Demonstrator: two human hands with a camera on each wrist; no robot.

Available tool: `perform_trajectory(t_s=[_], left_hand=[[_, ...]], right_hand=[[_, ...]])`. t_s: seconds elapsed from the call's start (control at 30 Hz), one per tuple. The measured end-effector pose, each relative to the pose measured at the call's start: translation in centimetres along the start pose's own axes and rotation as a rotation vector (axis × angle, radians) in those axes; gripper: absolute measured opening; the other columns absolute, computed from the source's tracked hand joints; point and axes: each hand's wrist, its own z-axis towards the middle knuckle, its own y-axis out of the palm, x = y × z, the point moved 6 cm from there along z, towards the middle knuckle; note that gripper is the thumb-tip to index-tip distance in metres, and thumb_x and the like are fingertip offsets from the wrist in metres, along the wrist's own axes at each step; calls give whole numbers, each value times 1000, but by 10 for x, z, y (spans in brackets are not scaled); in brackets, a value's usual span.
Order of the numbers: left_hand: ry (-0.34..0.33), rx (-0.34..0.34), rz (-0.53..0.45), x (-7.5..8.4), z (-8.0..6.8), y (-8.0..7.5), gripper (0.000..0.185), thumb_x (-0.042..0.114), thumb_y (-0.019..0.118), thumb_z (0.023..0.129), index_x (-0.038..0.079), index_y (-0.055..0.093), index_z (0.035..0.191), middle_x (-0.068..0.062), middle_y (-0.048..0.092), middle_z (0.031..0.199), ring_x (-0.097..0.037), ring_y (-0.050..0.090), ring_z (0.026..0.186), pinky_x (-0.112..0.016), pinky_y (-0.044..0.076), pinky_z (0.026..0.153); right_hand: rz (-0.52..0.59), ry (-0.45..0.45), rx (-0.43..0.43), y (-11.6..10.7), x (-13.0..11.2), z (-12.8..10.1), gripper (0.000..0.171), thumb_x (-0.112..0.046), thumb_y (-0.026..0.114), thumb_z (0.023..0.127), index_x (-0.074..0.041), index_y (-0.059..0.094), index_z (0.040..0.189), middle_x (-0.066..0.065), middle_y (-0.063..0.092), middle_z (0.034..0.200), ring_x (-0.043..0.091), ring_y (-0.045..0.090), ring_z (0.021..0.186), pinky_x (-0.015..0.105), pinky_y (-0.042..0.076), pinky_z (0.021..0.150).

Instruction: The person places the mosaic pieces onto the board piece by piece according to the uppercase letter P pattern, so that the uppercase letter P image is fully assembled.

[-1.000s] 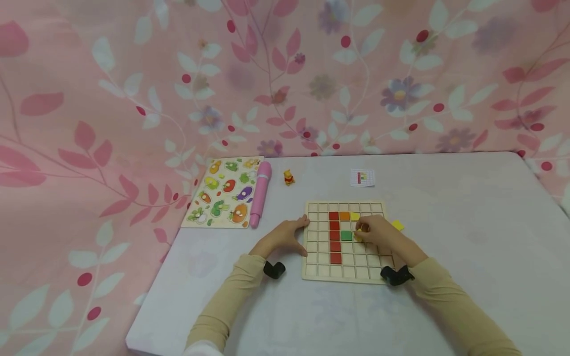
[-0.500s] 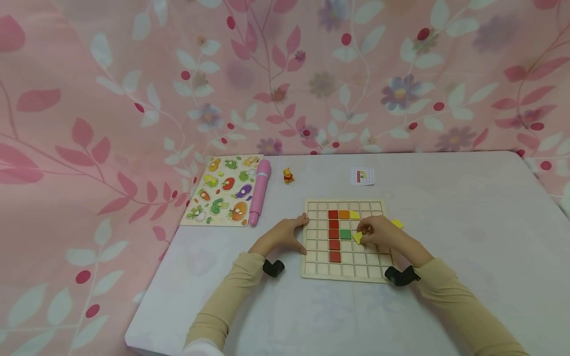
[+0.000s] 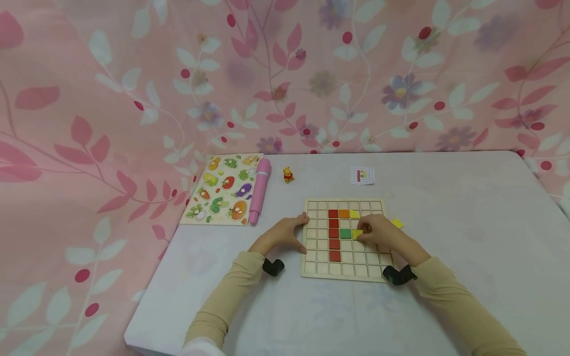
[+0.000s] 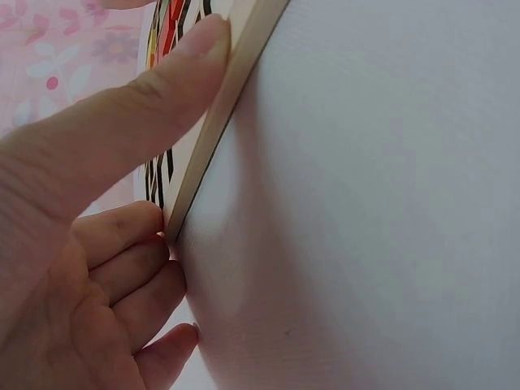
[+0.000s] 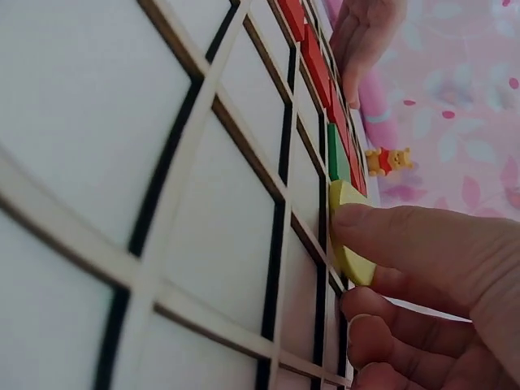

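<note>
We are pinching yellow tile [image 3: 357, 233] with right hand [image 3: 378, 233], beside green tile [image 3: 345, 233]; left hand [image 3: 281, 238] is gripping board [image 3: 343, 272] edge.

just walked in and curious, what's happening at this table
A person is filling a wooden grid board with coloured square tiles. The right hand pinches a yellow tile and holds it at the cell just right of the green tile. The left hand grips the board's left edge. A column of red tiles, an orange tile and another yellow tile already sit in the board, and a spare yellow tile lies beside it.
</note>
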Motion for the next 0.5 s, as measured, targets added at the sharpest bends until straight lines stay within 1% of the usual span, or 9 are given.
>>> perform_trajectory(t_s=[0.1,0.27,0.43,0.5], left_hand=[[0,1,4,0,1,0,97,32,84,58,12,34,138,-1,22,143,-14,21,129,-29,17,104],[-4,2,13,0,1,-1,97,32,84,58,12,35,138,0,23,143,-14,22,129,-30,16,104],[-3,-1,18,-1,2,0,97,33,83,58,12,34,139,-1,22,143,-15,22,129,-30,17,104],[1,0,19,-1,2,0,97,33,83,58,12,34,139,-1,22,144,-15,21,129,-31,17,104]], right_hand=[[-9,-1,1,0,0,1,17,-10,72,74,-3,59,81,-3,46,64,14,42,62,27,38,55],[-13,-44,-8,1,-2,2,18,-9,71,75,-3,61,89,-4,48,67,14,43,63,27,40,55],[-25,-29,-31,4,-2,4,15,-9,70,76,-5,63,89,-4,48,68,14,43,64,27,40,56],[-31,-28,-28,4,-2,4,15,-8,70,76,-5,63,88,-4,48,67,14,43,63,28,40,55]])
